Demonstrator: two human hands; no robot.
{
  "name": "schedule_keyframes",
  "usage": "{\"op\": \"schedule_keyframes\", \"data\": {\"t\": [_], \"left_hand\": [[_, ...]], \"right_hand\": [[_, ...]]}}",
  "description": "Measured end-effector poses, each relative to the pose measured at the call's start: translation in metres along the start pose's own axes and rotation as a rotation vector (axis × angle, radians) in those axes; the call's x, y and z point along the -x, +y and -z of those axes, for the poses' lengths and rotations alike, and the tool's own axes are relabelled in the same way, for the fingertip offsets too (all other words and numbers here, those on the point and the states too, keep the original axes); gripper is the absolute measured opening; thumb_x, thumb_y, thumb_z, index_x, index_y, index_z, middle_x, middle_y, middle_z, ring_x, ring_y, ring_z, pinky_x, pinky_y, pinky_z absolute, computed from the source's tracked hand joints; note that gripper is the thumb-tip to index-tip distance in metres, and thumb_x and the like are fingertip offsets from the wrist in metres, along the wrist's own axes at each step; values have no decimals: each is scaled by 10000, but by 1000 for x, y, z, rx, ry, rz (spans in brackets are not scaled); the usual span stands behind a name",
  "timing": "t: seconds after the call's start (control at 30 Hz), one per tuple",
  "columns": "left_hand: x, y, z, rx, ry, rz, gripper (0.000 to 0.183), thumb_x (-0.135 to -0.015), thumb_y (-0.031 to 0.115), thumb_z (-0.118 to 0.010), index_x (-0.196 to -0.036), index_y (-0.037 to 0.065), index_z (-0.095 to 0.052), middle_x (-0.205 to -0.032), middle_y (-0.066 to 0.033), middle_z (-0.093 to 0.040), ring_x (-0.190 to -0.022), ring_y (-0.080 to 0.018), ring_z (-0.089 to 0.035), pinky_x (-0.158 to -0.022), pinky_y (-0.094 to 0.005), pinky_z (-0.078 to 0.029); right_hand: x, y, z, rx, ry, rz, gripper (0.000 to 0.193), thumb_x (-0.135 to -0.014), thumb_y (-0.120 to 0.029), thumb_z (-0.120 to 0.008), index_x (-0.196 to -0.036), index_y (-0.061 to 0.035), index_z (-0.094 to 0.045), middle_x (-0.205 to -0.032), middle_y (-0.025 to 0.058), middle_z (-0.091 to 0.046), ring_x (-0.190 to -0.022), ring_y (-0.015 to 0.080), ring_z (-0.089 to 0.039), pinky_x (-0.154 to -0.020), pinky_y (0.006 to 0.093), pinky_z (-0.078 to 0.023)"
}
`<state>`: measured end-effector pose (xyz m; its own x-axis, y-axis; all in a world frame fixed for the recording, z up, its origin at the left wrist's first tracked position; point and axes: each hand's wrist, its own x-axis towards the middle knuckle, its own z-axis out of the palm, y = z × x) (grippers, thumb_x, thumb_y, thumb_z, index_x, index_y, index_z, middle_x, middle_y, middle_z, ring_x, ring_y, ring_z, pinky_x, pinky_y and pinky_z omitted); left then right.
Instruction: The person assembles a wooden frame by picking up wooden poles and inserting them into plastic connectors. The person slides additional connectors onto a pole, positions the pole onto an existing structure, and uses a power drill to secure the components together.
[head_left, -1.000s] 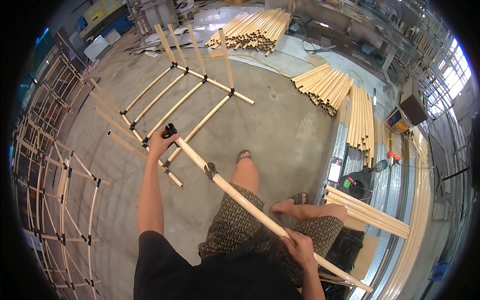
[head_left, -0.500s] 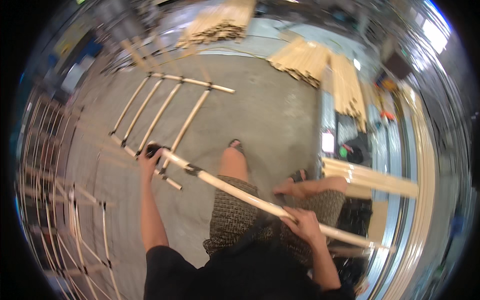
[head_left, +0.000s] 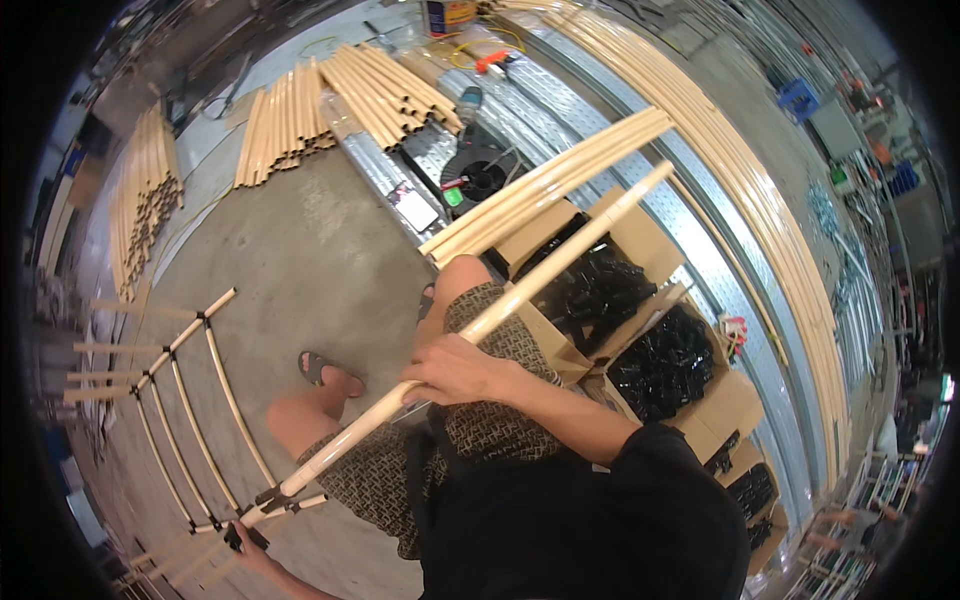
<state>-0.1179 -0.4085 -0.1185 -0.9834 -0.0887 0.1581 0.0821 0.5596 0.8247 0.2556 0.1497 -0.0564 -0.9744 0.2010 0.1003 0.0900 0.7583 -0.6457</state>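
Note:
Across my lap lies a long cream-coloured pipe [head_left: 560, 258], slanting from the lower left up to the right. Near its middle my right hand [head_left: 452, 370] is wrapped round it. My left hand [head_left: 252, 562], at the pipe's lower left end, closes on a black pipe connector [head_left: 240, 538]; part of the fingers is hidden. Another black connector [head_left: 270, 499] sits on the pipe just above that hand. Beyond it, on the floor, stands a frame of cream pipes [head_left: 222, 388] joined with black connectors.
Open cardboard boxes [head_left: 728, 408] filled with black connectors [head_left: 660, 365] stand at my right. Several loose pipes [head_left: 555, 185] lie across the nearest box's far side. Pipe bundles [head_left: 285, 125] and a black coil [head_left: 485, 180] lie ahead; long pipes [head_left: 760, 250] run along the right.
My view has swung to the right, bringing the connector boxes into sight. The held pipe now points up to the right instead of down to the right, with both hands still on it.

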Motion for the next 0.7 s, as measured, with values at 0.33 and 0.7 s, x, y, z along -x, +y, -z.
{"op": "schedule_keyframes", "data": {"t": [0.33, 0.7], "left_hand": [[16, 61, -27, -108, -32, -1, 547, -828, 413, -791, -1130, -32, -688, -934, -108, -712, -758, -157, -654, -643, -312, -533], [40, 92, -17, 22, -288, -9, 505, -890, 146, -730, -1328, -10, -534, -1121, -118, -658, -995, -202, -631, -867, -336, -511]], "right_hand": [[12, 24, 2, -21, 437, 127, 244, -840, -297, -724, -945, -77, -715, -855, 119, -643, -820, 320, -622, -787, 421, -497], [198, 246, 26, -1024, 1074, -1184, 208, -934, -193, -659, -859, -4, -704, -755, 87, -687, -607, 147, -654, -550, 259, -522]]}}
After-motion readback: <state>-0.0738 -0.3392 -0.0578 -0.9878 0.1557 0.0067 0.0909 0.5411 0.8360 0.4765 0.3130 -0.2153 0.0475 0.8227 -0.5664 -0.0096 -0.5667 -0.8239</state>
